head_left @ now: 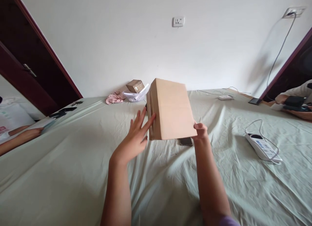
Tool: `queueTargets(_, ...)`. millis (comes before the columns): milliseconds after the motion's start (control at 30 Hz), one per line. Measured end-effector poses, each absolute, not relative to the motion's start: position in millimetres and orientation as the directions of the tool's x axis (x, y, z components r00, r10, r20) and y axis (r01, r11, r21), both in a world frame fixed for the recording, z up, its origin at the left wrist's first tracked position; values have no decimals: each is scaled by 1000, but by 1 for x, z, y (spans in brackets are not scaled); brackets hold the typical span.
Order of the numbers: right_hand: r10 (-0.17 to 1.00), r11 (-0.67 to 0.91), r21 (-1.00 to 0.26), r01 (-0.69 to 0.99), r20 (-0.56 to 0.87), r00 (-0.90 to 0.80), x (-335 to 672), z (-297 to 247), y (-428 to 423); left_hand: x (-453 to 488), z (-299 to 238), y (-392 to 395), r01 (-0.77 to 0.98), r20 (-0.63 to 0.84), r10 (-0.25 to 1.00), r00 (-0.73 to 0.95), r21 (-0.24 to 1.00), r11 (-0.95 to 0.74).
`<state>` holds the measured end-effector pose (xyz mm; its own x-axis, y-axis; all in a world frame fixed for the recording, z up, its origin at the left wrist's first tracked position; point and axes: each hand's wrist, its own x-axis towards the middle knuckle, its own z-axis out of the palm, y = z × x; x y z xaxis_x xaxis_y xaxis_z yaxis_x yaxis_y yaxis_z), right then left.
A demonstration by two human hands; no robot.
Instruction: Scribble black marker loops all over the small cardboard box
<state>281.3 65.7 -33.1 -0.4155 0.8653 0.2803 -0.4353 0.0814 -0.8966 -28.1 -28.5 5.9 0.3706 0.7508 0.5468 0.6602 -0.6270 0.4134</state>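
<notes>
Head view: left hand [135, 136] open, fingers spread against a plain tan cardboard box [170, 109], held tilted above a wrinkled pale green bedsheet [73, 174]; right hand [200, 131] curled on its lower edge, fingertips partly hidden. Box partly blocks a dark smartphone [185, 141]. Right, white corded device [263, 148]. Beyond, small cardboard box [135, 86], white plastic bag [131, 97], pink cloth [114, 97].

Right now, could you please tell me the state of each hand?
Left hand: open, fingers spread against the cardboard box.
Right hand: closed on the box's lower edge, holding it.
</notes>
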Motion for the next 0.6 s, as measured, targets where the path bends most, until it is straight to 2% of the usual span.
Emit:
queueTargets(67,863,162,-881,-445,345,-369,281,-29,59,-34,6,-24,597,554,803,222,574,-561)
queueTargets(133,844,214,-877,-431,388,-370,279,-25,54,-34,6,-20,379,544,834,98,754,-536)
queueTargets(200,809,242,-880,-409,416,-415,276,-21,49,-29,5,-17,119,518,851,86,843,-525)
queueTargets(300,733,267,-875,-403,456,-505,269,-15,44,-18,5,-13,-49,527,843,111,850,-525)
queueTargets(400,697,319,-861,-397,497,-517,261,-11,44,-12,3,-9,-137,529,849,11,842,-522)
queueTargets(500,755,299,-836,-461,502,-421,255,-13,51,-17,-3,-2,-361,437,896,-80,825,-435)
queueTargets(600,824,185,-841,-509,415,-386,248,-24,60,-23,-16,8,-539,335,940,-63,781,-315)
